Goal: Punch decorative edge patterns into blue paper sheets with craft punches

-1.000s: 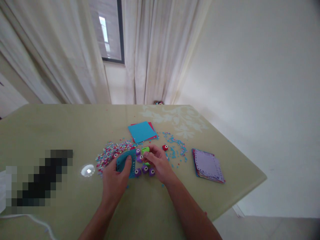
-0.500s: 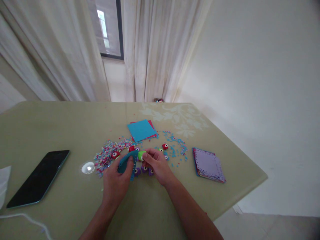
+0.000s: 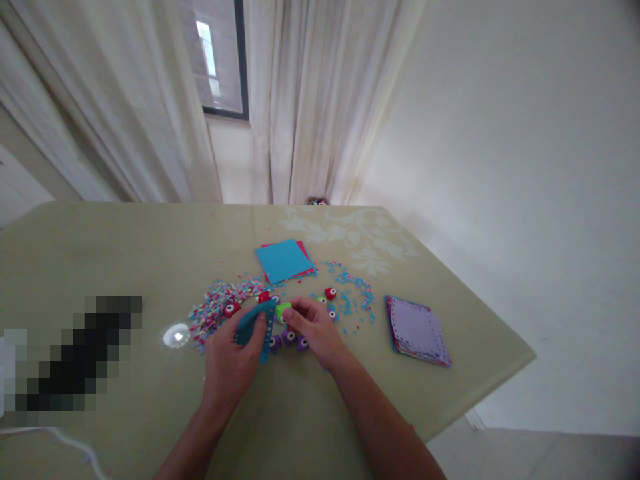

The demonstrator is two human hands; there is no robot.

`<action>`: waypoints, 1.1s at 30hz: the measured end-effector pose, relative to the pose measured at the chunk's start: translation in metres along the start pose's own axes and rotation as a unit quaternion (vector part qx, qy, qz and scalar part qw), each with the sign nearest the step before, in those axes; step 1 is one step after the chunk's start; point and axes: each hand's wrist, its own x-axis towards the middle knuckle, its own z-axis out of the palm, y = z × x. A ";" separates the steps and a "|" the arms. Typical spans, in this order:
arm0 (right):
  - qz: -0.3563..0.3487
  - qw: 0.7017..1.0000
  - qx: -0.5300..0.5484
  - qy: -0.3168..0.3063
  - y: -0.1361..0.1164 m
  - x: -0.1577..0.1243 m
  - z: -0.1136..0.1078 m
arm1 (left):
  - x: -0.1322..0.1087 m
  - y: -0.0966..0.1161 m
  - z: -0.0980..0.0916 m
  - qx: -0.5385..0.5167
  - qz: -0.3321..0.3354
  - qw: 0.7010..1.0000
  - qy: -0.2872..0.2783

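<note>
A bent blue paper sheet (image 3: 256, 325) with a row of small holes along its edge is pinched between the thumb and fingers of my left hand (image 3: 227, 363). My right hand (image 3: 317, 331) grips a small green craft punch (image 3: 283, 312) at the sheet's right edge. Whether the edge sits inside the punch's slot is too small to tell. Purple craft punches (image 3: 289, 338) with round eye-like tops lie just below my fingers. Around my hands are a red punch (image 3: 231, 309) on the left and another red punch (image 3: 330, 293) on the right.
Multicoloured confetti (image 3: 213, 307) is heaped left of my hands, blue confetti (image 3: 357, 288) scattered right. Beyond lies a blue square sheet (image 3: 284, 260) over a red one. A stack of hole-edged lilac paper (image 3: 419, 330) sits right. At left are a blurred-out dark object (image 3: 75, 363) and white cable (image 3: 60, 439).
The green punch has shifted very slightly at the sheet's edge. Both hands keep nearly the same place and hold. The dark object at left now appears pixelated.
</note>
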 end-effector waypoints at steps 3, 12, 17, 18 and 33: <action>-0.001 1.000 -0.012 -0.004 0.001 0.000 0.000 | -0.001 0.001 0.000 0.000 -0.002 1.000 -0.011; -0.009 1.000 -0.020 -0.013 0.000 0.000 -0.002 | -0.001 0.001 -0.001 0.000 -0.021 1.000 -0.016; -0.008 1.000 -0.013 -0.027 0.000 -0.001 -0.003 | 0.000 0.002 0.000 0.002 -0.013 1.000 -0.008; -0.007 0.999 -0.015 -0.028 0.001 -0.001 -0.003 | 0.001 0.002 0.000 0.003 -0.012 1.000 -0.008; -0.002 1.000 0.017 0.012 0.002 0.001 0.001 | 0.000 0.002 0.002 0.002 0.016 0.998 -0.058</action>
